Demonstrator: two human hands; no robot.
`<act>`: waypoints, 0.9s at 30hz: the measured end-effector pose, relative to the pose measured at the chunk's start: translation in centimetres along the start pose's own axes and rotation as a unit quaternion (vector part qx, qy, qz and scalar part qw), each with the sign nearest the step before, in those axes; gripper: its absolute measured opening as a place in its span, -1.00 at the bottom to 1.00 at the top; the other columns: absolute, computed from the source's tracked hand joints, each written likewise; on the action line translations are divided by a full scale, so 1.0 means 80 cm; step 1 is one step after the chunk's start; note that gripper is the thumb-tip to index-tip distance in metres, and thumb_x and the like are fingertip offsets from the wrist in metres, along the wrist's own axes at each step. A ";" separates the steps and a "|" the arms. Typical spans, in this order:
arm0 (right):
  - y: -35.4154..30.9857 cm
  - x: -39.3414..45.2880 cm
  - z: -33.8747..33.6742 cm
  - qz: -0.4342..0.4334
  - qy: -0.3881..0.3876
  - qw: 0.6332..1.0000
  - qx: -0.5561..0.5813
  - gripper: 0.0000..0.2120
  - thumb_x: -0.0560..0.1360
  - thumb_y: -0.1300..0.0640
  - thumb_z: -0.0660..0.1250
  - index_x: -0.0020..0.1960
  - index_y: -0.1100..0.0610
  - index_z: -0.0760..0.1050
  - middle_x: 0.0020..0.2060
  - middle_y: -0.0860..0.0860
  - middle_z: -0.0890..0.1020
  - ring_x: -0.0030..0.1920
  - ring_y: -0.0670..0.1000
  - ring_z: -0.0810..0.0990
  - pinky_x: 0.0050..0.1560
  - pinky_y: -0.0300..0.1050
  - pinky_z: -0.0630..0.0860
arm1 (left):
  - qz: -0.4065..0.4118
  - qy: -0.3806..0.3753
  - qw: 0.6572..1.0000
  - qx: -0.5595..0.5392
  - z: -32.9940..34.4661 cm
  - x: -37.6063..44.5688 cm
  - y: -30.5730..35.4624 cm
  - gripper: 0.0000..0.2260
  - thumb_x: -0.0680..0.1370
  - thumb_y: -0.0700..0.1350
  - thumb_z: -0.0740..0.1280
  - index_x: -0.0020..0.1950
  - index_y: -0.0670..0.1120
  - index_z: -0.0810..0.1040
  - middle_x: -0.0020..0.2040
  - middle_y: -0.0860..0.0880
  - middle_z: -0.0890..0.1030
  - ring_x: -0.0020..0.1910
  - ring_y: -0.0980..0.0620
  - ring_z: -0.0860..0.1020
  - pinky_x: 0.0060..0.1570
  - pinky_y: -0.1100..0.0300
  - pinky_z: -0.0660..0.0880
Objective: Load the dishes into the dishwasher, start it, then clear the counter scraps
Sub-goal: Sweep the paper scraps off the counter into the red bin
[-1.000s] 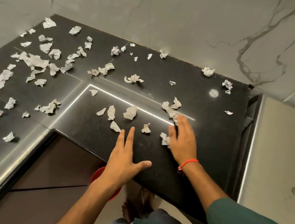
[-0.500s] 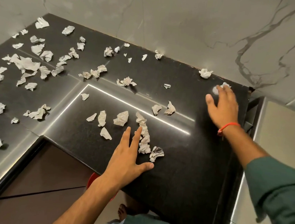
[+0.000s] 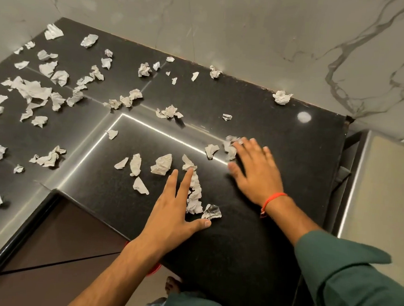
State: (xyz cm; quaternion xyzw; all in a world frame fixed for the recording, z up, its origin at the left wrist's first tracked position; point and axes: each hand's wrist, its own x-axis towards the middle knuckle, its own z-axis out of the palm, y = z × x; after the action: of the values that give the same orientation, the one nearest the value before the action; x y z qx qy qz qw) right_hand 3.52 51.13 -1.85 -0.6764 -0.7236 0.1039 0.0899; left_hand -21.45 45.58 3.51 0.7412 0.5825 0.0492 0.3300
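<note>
Several crumpled white paper scraps lie scattered over the black L-shaped counter [image 3: 250, 229]. My left hand [image 3: 177, 213] rests flat near the counter's front edge, fingers spread, with a strip of scraps [image 3: 195, 193] against its index finger and thumb. My right hand [image 3: 255, 171] lies flat and open further right, its fingertips touching a small clump of scraps [image 3: 230, 147]. One scrap [image 3: 282, 97] sits alone by the back wall. A dense spread of scraps [image 3: 34, 91] covers the left arm of the counter. Neither hand grips anything.
Marble-patterned walls [image 3: 254, 31] close the counter at the back. A grey appliance or cabinet top [image 3: 381, 191] stands to the right of the counter. Brown cabinet fronts [image 3: 50, 249] lie below the counter's inner corner. A red object [image 3: 154, 268] peeks out under my left wrist.
My right hand has swept back from the far right corner toward the middle, dragging scraps leftward. My left hand has stayed in place beside the gathered strip.
</note>
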 end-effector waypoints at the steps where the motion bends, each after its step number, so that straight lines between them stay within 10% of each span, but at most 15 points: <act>1: -0.019 -0.007 0.005 -0.031 -0.013 0.999 0.008 -0.33 0.63 -0.33 -0.16 0.62 -0.02 0.11 0.60 0.00 0.19 0.62 0.06 0.07 0.58 0.22 0.03 | -0.001 0.001 1.000 0.004 -0.001 0.001 0.001 0.13 0.37 0.26 0.54 0.53 0.40 -0.35 0.65 0.04 -0.25 0.64 -0.07 -0.02 0.54 0.01 0.10; 6: -0.059 -0.015 0.015 -0.144 -0.015 0.987 0.063 -0.40 0.65 -0.30 -0.06 0.61 -0.08 0.15 0.61 0.00 0.17 0.61 0.02 0.07 0.59 0.17 -0.02 | -0.002 0.011 1.000 0.016 -0.007 0.003 -0.006 0.14 0.35 0.28 0.54 0.57 0.34 -0.32 0.65 0.03 -0.25 0.64 -0.04 -0.07 0.55 0.05 0.06; 12: 0.048 0.091 -0.024 0.046 0.166 0.981 0.094 -0.45 0.64 -0.22 0.07 0.47 0.07 0.42 0.49 0.16 0.37 0.48 0.20 0.34 0.47 0.24 0.27 | 0.007 0.031 0.999 -0.016 -0.015 -0.004 -0.019 0.12 0.35 0.29 0.53 0.57 0.35 -0.29 0.64 0.13 -0.25 0.63 0.05 -0.06 0.51 0.13 0.02; 18: 0.132 0.156 -0.039 0.134 0.070 0.988 -0.037 -0.34 0.59 -0.31 -0.03 0.53 0.08 0.28 0.51 0.16 0.31 0.53 0.19 0.23 0.51 0.28 0.14 | 0.020 0.061 0.997 -0.052 -0.025 0.001 -0.019 0.06 0.39 0.27 0.52 0.58 0.37 -0.24 0.64 0.20 -0.22 0.58 0.26 -0.17 0.51 0.18 0.00; 27: 0.005 0.094 -0.004 -0.063 0.020 0.998 0.023 -0.38 0.62 -0.30 -0.04 0.55 0.00 0.26 0.52 0.03 0.34 0.53 0.08 0.26 0.51 0.17 0.17 | 0.008 0.073 0.995 -0.074 -0.030 0.023 -0.015 0.02 0.41 0.25 0.51 0.60 0.33 -0.18 0.65 0.15 -0.18 0.62 0.15 -0.13 0.53 0.13 0.00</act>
State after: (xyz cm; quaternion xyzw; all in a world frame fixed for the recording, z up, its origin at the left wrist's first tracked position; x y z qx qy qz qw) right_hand 3.46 58.67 -1.73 -0.6288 -0.7606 0.1007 0.1261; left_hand -22.98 48.41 4.16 0.7139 0.5935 0.1491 0.3404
